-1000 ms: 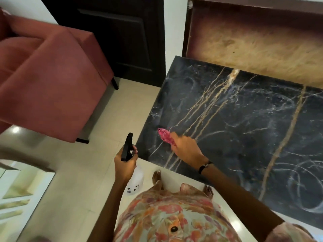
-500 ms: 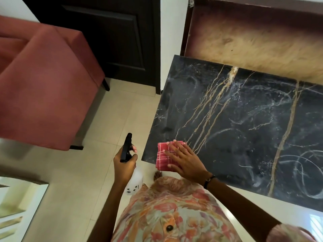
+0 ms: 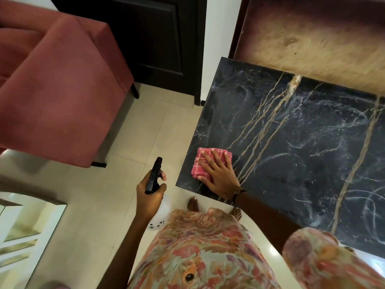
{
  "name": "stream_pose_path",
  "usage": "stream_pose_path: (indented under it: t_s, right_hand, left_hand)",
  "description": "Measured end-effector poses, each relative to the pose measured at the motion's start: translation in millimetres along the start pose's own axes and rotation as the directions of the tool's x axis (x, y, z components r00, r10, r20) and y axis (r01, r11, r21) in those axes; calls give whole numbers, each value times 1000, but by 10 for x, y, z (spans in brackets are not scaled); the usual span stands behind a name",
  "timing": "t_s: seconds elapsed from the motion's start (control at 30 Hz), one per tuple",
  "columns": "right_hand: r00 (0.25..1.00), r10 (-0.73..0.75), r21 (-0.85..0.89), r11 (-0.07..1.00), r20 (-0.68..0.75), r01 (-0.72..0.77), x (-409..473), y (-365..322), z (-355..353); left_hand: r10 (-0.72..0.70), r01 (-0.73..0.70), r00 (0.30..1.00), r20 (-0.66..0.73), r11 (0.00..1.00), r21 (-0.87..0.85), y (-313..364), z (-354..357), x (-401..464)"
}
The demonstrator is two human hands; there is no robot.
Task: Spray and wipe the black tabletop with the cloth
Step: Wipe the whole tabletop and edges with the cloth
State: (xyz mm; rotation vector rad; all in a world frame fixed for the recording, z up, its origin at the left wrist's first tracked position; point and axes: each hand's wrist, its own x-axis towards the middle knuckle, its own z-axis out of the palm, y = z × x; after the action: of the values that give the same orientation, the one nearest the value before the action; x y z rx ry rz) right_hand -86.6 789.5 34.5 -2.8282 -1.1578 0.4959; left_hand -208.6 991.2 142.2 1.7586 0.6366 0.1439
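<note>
Right hand (image 3: 218, 174), fingers spread, presses the folded pink checked cloth (image 3: 200, 163) flat on the black veined marble counter (image 3: 291, 142); left hand (image 3: 150, 195) grips the black-triggered spray bottle (image 3: 154, 176) beside it; best wiped with even pressure, in overlapping strokes.

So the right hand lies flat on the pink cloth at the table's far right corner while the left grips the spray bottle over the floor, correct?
Not quite. In the head view the right hand presses the pink cloth at the near left corner of the black tabletop. The rest holds: the left hand grips the spray bottle over the floor.
</note>
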Motion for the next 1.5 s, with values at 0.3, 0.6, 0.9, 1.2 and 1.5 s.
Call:
stream_pose_path:
  t_s: [0.3, 0.6, 0.9, 1.2, 1.5]
  right_hand:
    - [951, -310, -95, 946, 1, 308, -447, 182, 259]
    - [1000, 1, 15, 1000, 10, -1, 176, -151, -29]
    - [939, -344, -87, 936, -15, 342, -451, 116, 239]
    - [1000, 19, -34, 999, 6, -19, 264, -3, -92]
    - [960, -280, -70, 958, 1, 279, -401, -174, 229]
  left_hand:
    - [17, -17, 1000, 23, 1000, -17, -47, 28, 26]
    - [-8, 8, 1000, 0, 1000, 8, 28, 13, 23]
    - [-14, 14, 1000, 11, 1000, 4, -22, 103, 84]
    - [11, -12, 1000, 15, 999, 32, 38, 84, 155]
    - [4, -4, 1000, 20, 1000, -19, 20, 91, 225]
